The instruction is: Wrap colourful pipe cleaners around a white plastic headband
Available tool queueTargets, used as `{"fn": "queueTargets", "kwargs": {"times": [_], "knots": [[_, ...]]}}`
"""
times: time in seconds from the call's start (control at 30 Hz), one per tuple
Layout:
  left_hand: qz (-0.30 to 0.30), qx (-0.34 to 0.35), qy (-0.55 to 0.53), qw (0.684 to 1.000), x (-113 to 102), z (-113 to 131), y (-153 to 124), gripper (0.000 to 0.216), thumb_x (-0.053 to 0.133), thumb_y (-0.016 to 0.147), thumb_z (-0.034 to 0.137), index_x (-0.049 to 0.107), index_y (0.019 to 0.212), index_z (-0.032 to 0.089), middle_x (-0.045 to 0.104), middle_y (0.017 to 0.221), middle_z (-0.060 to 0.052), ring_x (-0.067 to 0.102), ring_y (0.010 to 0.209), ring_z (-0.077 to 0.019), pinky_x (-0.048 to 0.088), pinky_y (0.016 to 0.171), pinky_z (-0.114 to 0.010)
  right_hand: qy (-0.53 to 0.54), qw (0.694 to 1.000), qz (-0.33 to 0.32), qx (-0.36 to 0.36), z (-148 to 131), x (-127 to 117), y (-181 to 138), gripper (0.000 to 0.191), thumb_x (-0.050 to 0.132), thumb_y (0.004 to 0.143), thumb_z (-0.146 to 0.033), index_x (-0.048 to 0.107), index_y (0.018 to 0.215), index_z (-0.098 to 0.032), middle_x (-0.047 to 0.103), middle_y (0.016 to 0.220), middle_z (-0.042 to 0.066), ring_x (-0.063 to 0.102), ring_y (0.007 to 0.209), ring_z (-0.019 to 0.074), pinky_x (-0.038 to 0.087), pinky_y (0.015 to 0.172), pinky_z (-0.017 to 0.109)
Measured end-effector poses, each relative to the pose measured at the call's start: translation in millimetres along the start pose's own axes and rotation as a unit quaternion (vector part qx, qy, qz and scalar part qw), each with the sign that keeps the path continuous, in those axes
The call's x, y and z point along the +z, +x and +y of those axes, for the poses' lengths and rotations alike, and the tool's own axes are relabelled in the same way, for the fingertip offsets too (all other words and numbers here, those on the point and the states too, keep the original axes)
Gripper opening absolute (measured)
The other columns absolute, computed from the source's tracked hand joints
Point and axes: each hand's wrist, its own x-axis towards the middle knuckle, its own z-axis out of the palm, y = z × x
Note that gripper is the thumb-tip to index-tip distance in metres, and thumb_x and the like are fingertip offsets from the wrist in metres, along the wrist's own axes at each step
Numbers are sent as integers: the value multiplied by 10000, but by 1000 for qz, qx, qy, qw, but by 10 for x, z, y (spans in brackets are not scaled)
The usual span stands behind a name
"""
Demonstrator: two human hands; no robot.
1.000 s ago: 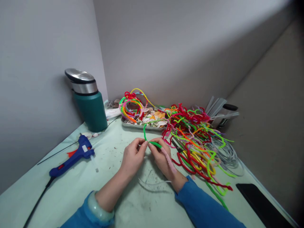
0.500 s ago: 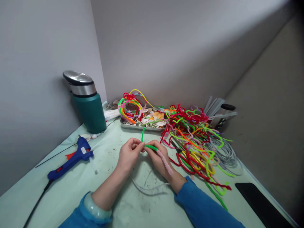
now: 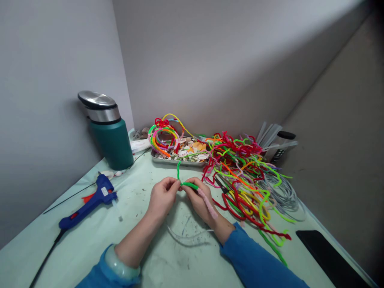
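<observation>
Over the middle of the table, my left hand [image 3: 163, 197] and my right hand [image 3: 199, 200] meet at the fingertips. Both are closed in a pinch on a green pipe cleaner [image 3: 191, 185]. One green end stands up above the left fingertips. The other green part lies across my right fingers and runs into a pale pink fuzzy length [image 3: 208, 204] resting along the back of my right hand. What lies right between the fingertips is partly hidden. Below my hands, a thin curved whitish strand [image 3: 186, 239] lies on the tabletop.
A blue glue gun [image 3: 90, 204] lies left, before a green bottle [image 3: 109, 140]. Behind my hands stands a metal tray [image 3: 180, 162] of shells and a colourful coil [image 3: 164, 140]. To the right are tangled pipe cleaners [image 3: 237, 148], scissors [image 3: 222, 185], grey wire [image 3: 285, 194] and a black flat object [image 3: 327, 256].
My two hands stay pinched together at nearly the same spot. The upright green end leans slightly further left. The whole view has shifted a little.
</observation>
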Motion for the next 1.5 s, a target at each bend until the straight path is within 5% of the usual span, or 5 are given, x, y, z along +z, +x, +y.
{"fn": "queueTargets", "kwargs": {"times": [0.37, 0.67, 1.0, 1.2, 1.5], "knots": [[-6, 18, -22, 1000, -2, 7, 25, 200, 590, 674, 342, 622, 699, 146, 621, 646, -17, 540, 633, -134, 400, 622, -218, 8, 999, -29, -26, -46, -30, -10, 137, 526, 797, -296, 588, 770, -176, 598, 726, 12, 543, 692, 145, 418, 622, 242], [-15, -55, -40, 998, 0, 93, -13, 215, 611, 665, 361, 588, 696, 150, 479, 506, 67, 311, 367, -31, 242, 395, -177, -10, 999, -33, -36, -37, -33, -21, 141, 526, 803, -307, 581, 774, -181, 586, 727, 14, 541, 687, 148, 428, 627, 250], [-49, -141, -79, 986, -16, 78, -23, 264, 618, 643, 410, 581, 695, 154, 400, 465, 80, 241, 344, -16, 150, 359, -172, 8, 997, -21, -79, -23, -25, -24, 230, 540, 789, -204, 566, 1017, -226, 587, 969, 46, 569, 869, 167, 463, 760, 278], [-53, -135, -74, 987, -18, 78, -19, 272, 610, 651, 406, 586, 701, 140, 408, 478, 69, 251, 351, -16, 152, 356, -171, -25, 995, -54, -84, -25, -41, -19, 250, 515, 806, -198, 561, 1051, -217, 585, 972, 53, 564, 893, 172, 456, 788, 288], [-41, -84, -79, 993, -11, 106, -18, 215, 572, 698, 351, 552, 764, 148, 441, 501, 63, 284, 369, -25, 178, 366, -162, -51, 996, 3, -77, 2, -6, -29, 126, 542, 806, -254, 585, 904, -188, 607, 846, 35, 580, 770, 155, 454, 687, 254]]}}
